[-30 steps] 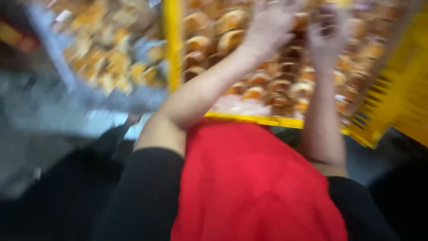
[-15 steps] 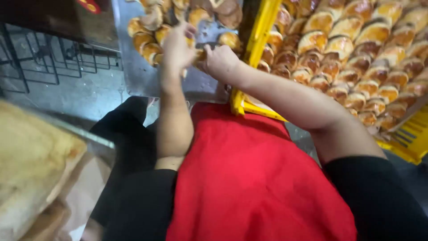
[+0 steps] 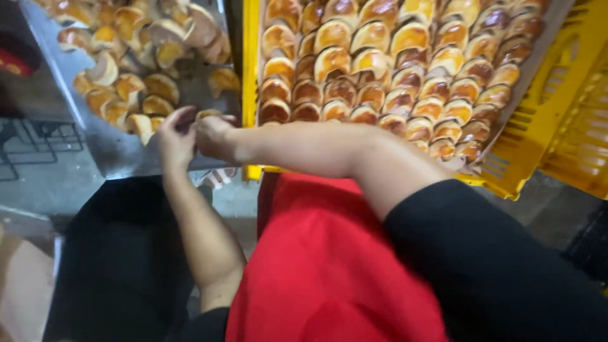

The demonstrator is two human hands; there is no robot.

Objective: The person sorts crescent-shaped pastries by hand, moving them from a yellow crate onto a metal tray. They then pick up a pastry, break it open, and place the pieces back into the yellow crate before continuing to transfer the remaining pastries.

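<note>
My left hand (image 3: 172,138) and my right hand (image 3: 214,137) meet over the near edge of a metal tray (image 3: 120,155). Between them they grip a small golden-brown bun (image 3: 209,114), of which only the top shows above my fingers. My right forearm reaches across the front of a yellow crate (image 3: 251,76). Glazed buns (image 3: 380,63) fill the crate in close rows. Several loose buns (image 3: 133,82) lie scattered and tilted on the metal tray, just beyond my hands.
A second yellow crate (image 3: 582,145) stands at the right edge. I wear a red apron (image 3: 323,266) over black clothes. A dark wire rack (image 3: 38,136) sits on the grey floor to the left, and a tan surface (image 3: 22,291) shows at bottom left.
A second ago both hands were raised over the yellow crate. They have come down and left to the near edge of the metal tray, where they have stayed together on a bun.
</note>
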